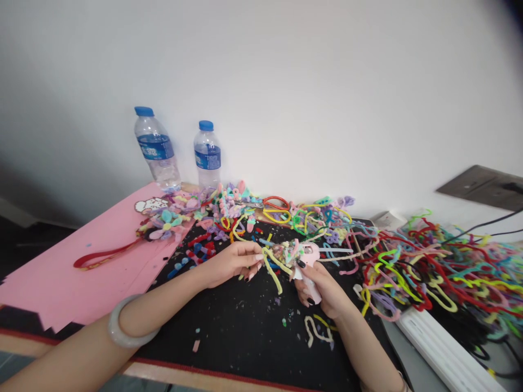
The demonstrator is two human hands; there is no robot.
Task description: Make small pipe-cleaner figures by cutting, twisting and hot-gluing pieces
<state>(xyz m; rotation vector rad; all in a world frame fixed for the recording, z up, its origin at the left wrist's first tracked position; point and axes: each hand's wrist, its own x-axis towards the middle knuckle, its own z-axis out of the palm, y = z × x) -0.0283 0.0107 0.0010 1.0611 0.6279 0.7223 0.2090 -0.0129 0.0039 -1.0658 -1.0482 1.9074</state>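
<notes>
My right hand [316,286] is wrapped round the handle of a pale pink hot glue gun [311,253], its front pointing left. A clear glue stick [339,250] sticks out behind it. My left hand [241,260] has its fingertips pinched at the end of a pale yellow pipe cleaner [273,275], just left of the gun. Around the gun's front is a cluster of small coloured fuzzy bits, and I cannot tell what is attached to what. Below the right hand lie bent cream and yellow pipe cleaner pieces [316,329] on the black mat [245,332].
Two water bottles [157,147] stand against the wall. Scissors [275,209] with red and yellow handles lie among finished fuzzy shapes [229,201]. Pink sheets [102,234] carry a red strap [108,256]. A tangled pipe cleaner pile [441,267], a white power strip [445,348] and cables are at right.
</notes>
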